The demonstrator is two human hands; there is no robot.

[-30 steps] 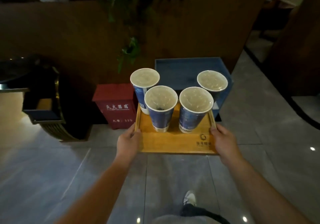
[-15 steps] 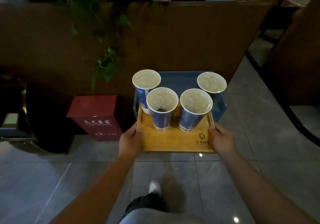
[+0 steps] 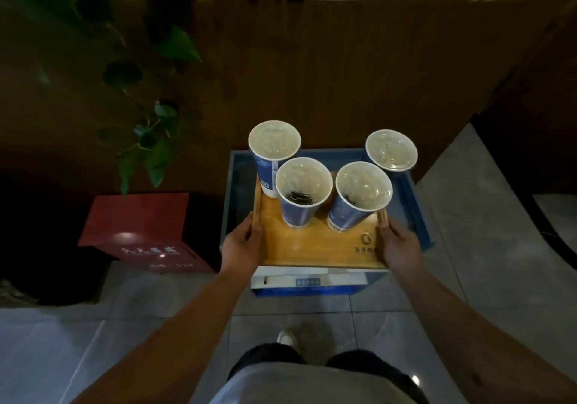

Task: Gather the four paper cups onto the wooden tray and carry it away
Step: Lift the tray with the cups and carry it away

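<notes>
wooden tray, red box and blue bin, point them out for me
wooden tray (image 3: pixel 315 246): head view, bare floor of the tray near its front.
red box (image 3: pixel 140 216): head view, middle of its sloped top.
blue bin (image 3: pixel 420 213): head view, its right wall beside the tray.
</notes>
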